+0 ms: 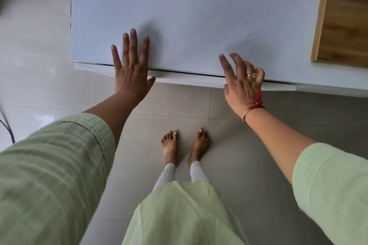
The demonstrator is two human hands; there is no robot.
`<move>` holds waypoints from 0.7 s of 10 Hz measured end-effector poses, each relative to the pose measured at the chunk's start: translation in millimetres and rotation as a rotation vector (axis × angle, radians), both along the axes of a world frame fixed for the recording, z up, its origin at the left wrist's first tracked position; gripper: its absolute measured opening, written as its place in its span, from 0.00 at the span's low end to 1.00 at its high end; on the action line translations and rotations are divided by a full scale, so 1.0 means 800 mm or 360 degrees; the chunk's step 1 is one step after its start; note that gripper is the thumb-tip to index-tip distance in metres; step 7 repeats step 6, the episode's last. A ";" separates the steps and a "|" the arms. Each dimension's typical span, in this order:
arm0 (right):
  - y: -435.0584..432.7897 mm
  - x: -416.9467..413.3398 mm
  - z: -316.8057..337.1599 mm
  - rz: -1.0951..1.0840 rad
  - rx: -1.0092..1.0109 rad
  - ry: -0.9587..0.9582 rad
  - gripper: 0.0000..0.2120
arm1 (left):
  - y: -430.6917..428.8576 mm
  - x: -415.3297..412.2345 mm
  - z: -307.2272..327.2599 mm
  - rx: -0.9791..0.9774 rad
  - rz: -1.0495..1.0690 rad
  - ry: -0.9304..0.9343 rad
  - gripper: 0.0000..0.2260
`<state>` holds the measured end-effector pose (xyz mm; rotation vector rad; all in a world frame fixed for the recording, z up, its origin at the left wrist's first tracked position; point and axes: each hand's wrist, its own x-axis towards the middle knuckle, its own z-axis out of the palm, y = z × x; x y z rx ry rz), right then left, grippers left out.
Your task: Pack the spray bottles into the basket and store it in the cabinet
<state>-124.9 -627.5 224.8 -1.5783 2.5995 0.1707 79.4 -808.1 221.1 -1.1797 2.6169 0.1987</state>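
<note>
Cabinet [189,16], white and flat-topped, fills the upper part of the head view, and both hands rest at its near edge; no spray bottles or basket show anywhere in view. Beneath the top's front edge a thin white strip [185,79] juts out toward the person, possibly the upper edge of a door or drawer front, though the steep angle makes that hard to settle. The left hand [131,65] lies flat with palm down and fingers spread wide, its fingers on the white top and its thumb reaching over the front edge; it grips nothing. A thin ring [125,60] sits on one finger. The right hand [242,81] hovers at the same edge farther right, loosely open with fingers curved and splayed, the index finger stretched forward over the top; it holds nothing, and whether the fingertips touch the surface is unclear. It wears a gold ring [251,75], and a red thread band [253,108] circles the wrist. Pale green sleeves [55,165] cover both forearms above the wrist. At upper right a wooden panel [346,16] sits just beside the white top. Below, bare feet [185,145] stand on a grey tiled floor [179,101], close to the cabinet front.
</note>
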 end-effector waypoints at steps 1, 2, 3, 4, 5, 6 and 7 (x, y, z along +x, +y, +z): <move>-0.012 -0.009 0.000 -0.0075 0.0037 -0.0004 0.39 | -0.002 -0.007 -0.001 0.0019 0.0060 0.0059 0.43; -0.017 -0.016 -0.002 -0.0175 0.0032 -0.0022 0.39 | 0.000 -0.011 -0.002 0.0097 0.0179 0.0143 0.40; -0.013 -0.019 -0.003 -0.0229 0.0089 -0.0068 0.37 | 0.002 -0.011 -0.001 0.0134 0.0218 0.0176 0.38; -0.007 -0.014 0.001 -0.0252 0.0080 -0.0097 0.37 | 0.004 -0.006 0.002 0.0164 0.0231 0.0207 0.38; -0.007 -0.003 0.019 -0.0227 0.0010 -0.0180 0.39 | 0.005 -0.005 0.020 0.0177 0.0168 0.0211 0.41; -0.004 0.006 0.037 -0.0227 -0.0068 -0.0224 0.37 | 0.000 -0.012 0.047 0.0192 0.0072 0.0267 0.45; -0.004 0.006 0.037 -0.0227 -0.0068 -0.0224 0.37 | 0.000 -0.012 0.047 0.0192 0.0072 0.0267 0.45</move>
